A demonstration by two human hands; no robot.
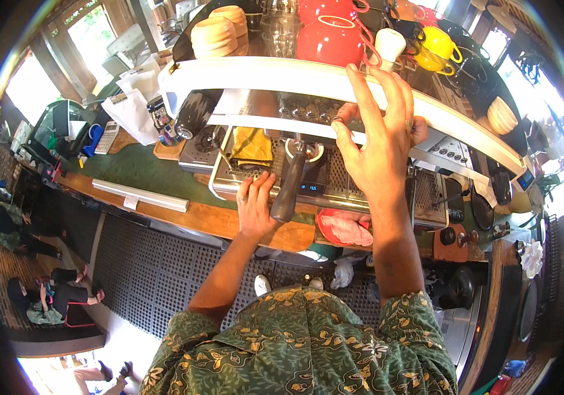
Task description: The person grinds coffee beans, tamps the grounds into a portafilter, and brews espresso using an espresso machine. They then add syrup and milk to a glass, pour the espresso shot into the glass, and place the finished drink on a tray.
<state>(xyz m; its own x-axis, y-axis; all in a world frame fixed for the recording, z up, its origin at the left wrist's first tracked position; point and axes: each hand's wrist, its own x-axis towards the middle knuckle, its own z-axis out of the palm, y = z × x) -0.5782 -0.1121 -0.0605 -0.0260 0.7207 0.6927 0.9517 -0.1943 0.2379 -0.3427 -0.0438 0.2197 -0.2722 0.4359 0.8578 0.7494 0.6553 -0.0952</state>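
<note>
An espresso machine (257, 66) spans the view before me, its top stacked with cups. My right hand (378, 126) is raised at its front panel, fingers spread over the upper edge and nothing visible in the palm. A portafilter with a dark handle (289, 190) is locked under the machine, pointing towards me. Below it a white-rimmed cup (304, 149) stands on a small scale (314, 185) with a lit display. My left hand (257, 202) rests on the front rim of the drip tray (220, 182), left of the handle. Behind it lies a folded yellow cloth (252, 147).
Red cups (331, 42), yellow cups (435, 49) and wooden-looking cups (213, 37) stand on top. A pink cloth (348, 228) lies at the counter's front edge. A tamper (467, 237) is on the right, a calculator (107, 137) on the left. People sit at far left.
</note>
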